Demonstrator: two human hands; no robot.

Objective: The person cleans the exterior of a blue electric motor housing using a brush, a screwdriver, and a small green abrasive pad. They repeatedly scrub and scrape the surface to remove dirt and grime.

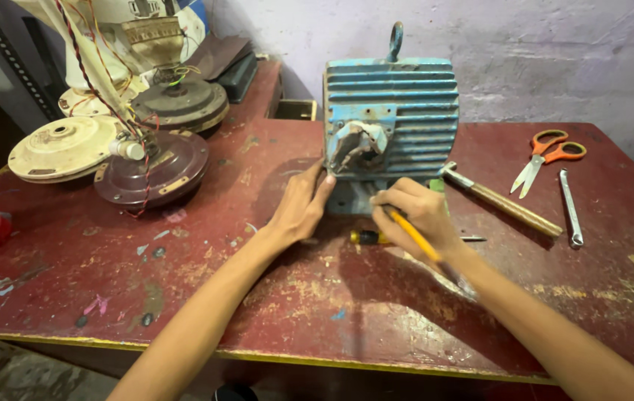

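Left hand (300,208), fingers extended, touched the ribbed blue metal motor housing (391,111); right hand (419,215) gripped a yellow-handled tool (422,245) just beside it.

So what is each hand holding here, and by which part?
The right hand holds a yellow-handled tool around the front of its handle, tip toward the blue motor. The left hand grips nothing; its fingertips rest against the motor.

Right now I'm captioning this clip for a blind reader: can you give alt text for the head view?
A person's left hand rests against a blue ribbed motor housing on a worn red table, while the right hand holds a yellow-handled tool at its base. A hammer, orange scissors and fan motor parts lie around.
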